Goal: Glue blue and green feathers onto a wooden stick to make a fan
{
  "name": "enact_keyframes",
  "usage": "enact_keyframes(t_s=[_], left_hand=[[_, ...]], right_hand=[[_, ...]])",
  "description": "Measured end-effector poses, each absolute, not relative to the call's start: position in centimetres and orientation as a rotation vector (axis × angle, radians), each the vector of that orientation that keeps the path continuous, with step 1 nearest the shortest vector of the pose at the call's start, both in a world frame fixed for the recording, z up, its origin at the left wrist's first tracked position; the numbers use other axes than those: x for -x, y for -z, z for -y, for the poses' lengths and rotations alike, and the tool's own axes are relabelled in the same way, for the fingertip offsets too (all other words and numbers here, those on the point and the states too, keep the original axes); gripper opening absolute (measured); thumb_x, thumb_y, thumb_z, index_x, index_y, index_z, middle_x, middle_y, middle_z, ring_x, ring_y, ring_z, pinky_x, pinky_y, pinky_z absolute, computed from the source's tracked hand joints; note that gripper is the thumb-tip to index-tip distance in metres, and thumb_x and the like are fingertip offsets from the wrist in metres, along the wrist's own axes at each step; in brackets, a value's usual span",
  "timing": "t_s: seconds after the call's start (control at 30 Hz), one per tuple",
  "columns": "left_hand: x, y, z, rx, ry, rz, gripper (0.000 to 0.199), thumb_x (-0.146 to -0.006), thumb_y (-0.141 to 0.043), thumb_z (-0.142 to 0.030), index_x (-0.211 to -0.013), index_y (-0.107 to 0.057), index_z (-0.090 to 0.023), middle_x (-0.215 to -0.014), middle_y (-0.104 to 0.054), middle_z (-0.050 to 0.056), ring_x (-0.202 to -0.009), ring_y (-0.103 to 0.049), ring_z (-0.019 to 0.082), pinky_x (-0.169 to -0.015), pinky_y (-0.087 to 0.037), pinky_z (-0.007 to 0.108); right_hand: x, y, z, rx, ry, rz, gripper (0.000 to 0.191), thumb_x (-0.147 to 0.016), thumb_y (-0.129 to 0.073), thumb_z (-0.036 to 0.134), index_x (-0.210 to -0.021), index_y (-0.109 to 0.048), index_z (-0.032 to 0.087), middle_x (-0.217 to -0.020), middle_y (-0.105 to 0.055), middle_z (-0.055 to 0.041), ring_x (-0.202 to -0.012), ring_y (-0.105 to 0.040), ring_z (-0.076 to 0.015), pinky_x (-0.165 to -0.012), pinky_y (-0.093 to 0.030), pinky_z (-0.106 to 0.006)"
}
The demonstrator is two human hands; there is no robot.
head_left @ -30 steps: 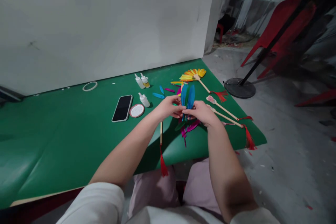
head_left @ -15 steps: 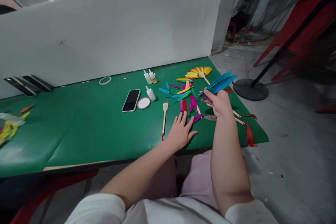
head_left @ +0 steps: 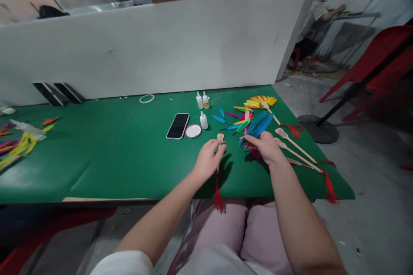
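My left hand (head_left: 209, 158) is closed on a small wooden fan handle (head_left: 220, 137) with a round head, whose red tassel (head_left: 218, 195) hangs past the table edge. Blue feathers (head_left: 260, 123) are pinched in my right hand (head_left: 265, 145), fanned up and away from me. Loose coloured feathers (head_left: 242, 126) lie beside and behind them. A yellow and orange feather fan (head_left: 260, 102) rests at the back right. Two bare wooden handles (head_left: 298, 148) with red tassels lie right of my right hand.
On the green table (head_left: 129, 154) are a phone (head_left: 178, 126), a round white lid (head_left: 193, 131), several small bottles (head_left: 203, 120) and a white ring (head_left: 147, 99). More feathers (head_left: 26, 144) lie far left. A white panel (head_left: 161, 47) stands behind; a person sits at the far right.
My left hand has left the magenta feathers and taken hold of the wooden handle. My right hand still holds the blue feathers, now nearer my left hand. The view has shifted.
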State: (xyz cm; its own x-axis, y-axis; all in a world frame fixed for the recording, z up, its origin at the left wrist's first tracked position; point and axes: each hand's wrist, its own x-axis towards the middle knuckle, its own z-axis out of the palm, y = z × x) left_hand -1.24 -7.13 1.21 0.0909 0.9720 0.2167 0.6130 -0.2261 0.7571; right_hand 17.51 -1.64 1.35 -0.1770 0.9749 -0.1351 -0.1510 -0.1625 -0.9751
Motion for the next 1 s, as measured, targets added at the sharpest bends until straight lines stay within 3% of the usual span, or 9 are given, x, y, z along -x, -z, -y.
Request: enact_keyframes(t_s=[0.07,0.2,0.4,0.6,0.77,0.87,1.0], left_hand=[[5.2,-1.6,6.6,-1.482,-1.073,-1.456,0.036,-0.086,-0.044,-0.042,-0.102,-0.060,-0.015,-0.098,-0.065,0.011,-0.093,-0.061,0.020,-0.086,-0.047,0.037],[9.8,-1.4,5.2,-1.086,-1.077,-1.137,0.050,-0.080,-0.055,-0.044,-0.121,-0.049,-0.016,-0.094,-0.065,0.008,-0.082,-0.063,0.015,-0.073,-0.051,0.028],[13.1,-0.9,3.9,-1.130,-0.952,-1.050,0.068,-0.064,-0.072,-0.022,-0.126,-0.045,-0.025,-0.081,-0.062,0.000,-0.067,-0.059,0.010,-0.055,-0.048,0.020],[14.7,0.5,3.1,-1.106,-0.949,-1.167,0.055,-0.066,-0.068,-0.015,-0.119,-0.050,-0.016,-0.070,-0.056,-0.002,-0.060,-0.056,0.009,-0.054,-0.048,0.021],[14.0,1.5,2.7,-1.148,-0.906,-1.238,0.052,-0.067,-0.067,-0.014,-0.117,-0.051,-0.014,-0.068,-0.056,-0.002,-0.055,-0.052,0.008,-0.048,-0.044,0.019],[13.6,1.5,2.6,-1.215,-0.884,-1.286,0.051,-0.069,-0.067,-0.017,-0.117,-0.051,-0.013,-0.063,-0.053,-0.003,-0.050,-0.047,0.007,-0.047,-0.042,0.019],[13.8,1.1,2.7,-1.366,-0.829,-1.340,0.042,-0.076,-0.061,-0.027,-0.116,-0.053,-0.015,-0.061,-0.046,-0.004,-0.050,-0.041,0.006,-0.047,-0.041,0.018]], right_hand=[[-14.7,-1.2,2.7,1.141,-1.701,1.276,0.025,-0.060,-0.074,0.030,-0.077,-0.066,0.013,-0.071,-0.071,-0.0053,-0.055,-0.063,-0.0132,-0.052,-0.051,-0.023],[-8.9,-0.7,4.2,1.127,-1.985,1.543,0.019,-0.063,-0.071,0.027,-0.074,-0.064,0.013,-0.069,-0.070,-0.0049,-0.053,-0.062,-0.0117,-0.047,-0.050,-0.020],[-4.2,-0.7,3.3,1.224,-2.113,1.776,0.022,-0.064,-0.071,0.026,-0.078,-0.061,0.013,-0.074,-0.068,-0.0044,-0.054,-0.060,-0.0102,-0.046,-0.051,-0.020],[-3.5,-1.1,1.3,1.360,-1.980,1.901,0.025,-0.071,-0.066,0.037,-0.074,-0.058,0.014,-0.070,-0.060,-0.0024,-0.064,-0.060,-0.0113,-0.049,-0.052,-0.019],[-3.3,-1.4,0.0,1.427,-1.651,2.133,0.026,-0.073,-0.062,0.040,-0.067,-0.055,0.016,-0.055,-0.054,0.0010,-0.042,-0.050,-0.0080,-0.032,-0.037,-0.017],[-3.4,-1.0,-0.5,1.443,-1.568,2.217,0.026,-0.075,-0.060,0.036,-0.061,-0.048,0.017,-0.043,-0.048,0.0049,-0.034,-0.044,-0.0070,-0.031,-0.033,-0.018],[-4.3,-0.3,-0.8,1.420,-1.421,2.250,0.031,-0.075,-0.059,0.035,-0.054,-0.045,0.017,-0.042,-0.046,0.0049,-0.033,-0.041,-0.0056,-0.033,-0.030,-0.018]])
